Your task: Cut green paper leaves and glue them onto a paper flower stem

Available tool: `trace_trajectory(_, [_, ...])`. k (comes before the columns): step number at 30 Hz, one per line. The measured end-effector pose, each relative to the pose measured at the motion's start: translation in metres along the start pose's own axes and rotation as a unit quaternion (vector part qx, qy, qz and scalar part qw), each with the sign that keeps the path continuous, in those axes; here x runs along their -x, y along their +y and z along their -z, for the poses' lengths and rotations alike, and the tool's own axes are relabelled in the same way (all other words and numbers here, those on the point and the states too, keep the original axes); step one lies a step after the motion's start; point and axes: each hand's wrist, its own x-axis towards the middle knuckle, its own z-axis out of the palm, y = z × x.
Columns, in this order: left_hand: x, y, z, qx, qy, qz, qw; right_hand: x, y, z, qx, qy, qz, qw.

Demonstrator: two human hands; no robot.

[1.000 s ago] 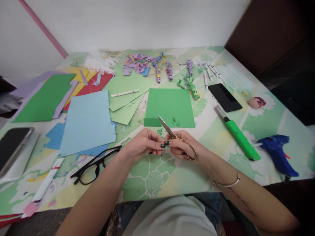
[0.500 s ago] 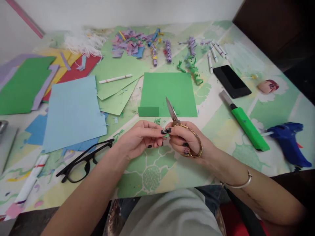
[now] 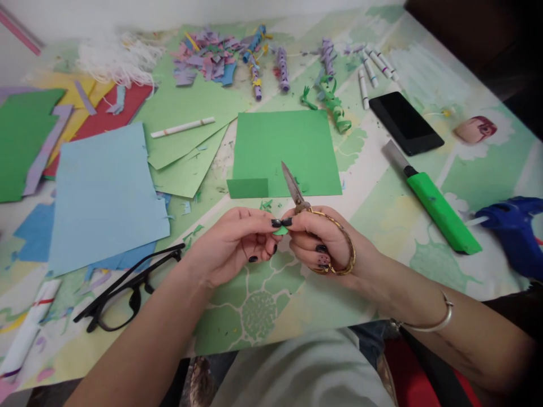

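Between my two thumbs is a small green paper piece (image 3: 280, 231), mostly covered by the fingertips. My left hand (image 3: 237, 243) pinches it from the left side. My right hand (image 3: 326, 240) pinches its other edge and also keeps hold of a pair of scissors (image 3: 294, 189) with gold patterned handles. The scissor blades are together and point away from me, over the green paper sheet (image 3: 282, 144). A darker green strip (image 3: 248, 187) lies along that sheet's near left edge, and tiny green scraps (image 3: 266, 204) lie just in front of it.
On the left lie light blue paper (image 3: 108, 198), black eyeglasses (image 3: 131, 291) and a white marker (image 3: 31, 328). To the right are a green-handled knife (image 3: 443, 212), a blue glue gun (image 3: 515, 234) and a black phone (image 3: 405, 123). Paper scraps (image 3: 207, 56) and rolled purple paper (image 3: 283, 69) sit at the back.
The view has moved slightly closer to the table. Both hands still pinch the green piece, a little more of which shows under the thumbs. The scissors stay in my right hand.
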Motion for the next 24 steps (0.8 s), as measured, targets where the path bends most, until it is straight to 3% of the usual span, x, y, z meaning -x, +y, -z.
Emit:
trace_trajectory(4, [0.001,-0.003,-0.002,-0.012,0.018,-0.06,0.998,0.0,0.003,-0.002,0.05,0.066,0.08,0.993])
trace_trajectory(10, [0.002,-0.01,-0.012,-0.07,0.098,-0.157,0.98,0.0,0.012,-0.001,0.155,0.13,0.214,0.956])
trace_trajectory(16, [0.002,-0.013,-0.016,-0.071,0.121,-0.184,0.973,0.0,0.018,0.002,0.254,0.164,0.264,0.916])
trace_trajectory(19, [0.002,-0.013,-0.014,-0.032,0.132,-0.218,0.966,0.002,0.014,0.002,0.351,0.179,0.278,0.876])
trace_trajectory(24, [0.002,-0.014,-0.01,0.005,0.145,-0.267,0.953,0.002,0.01,0.003,0.518,0.15,0.308,0.784])
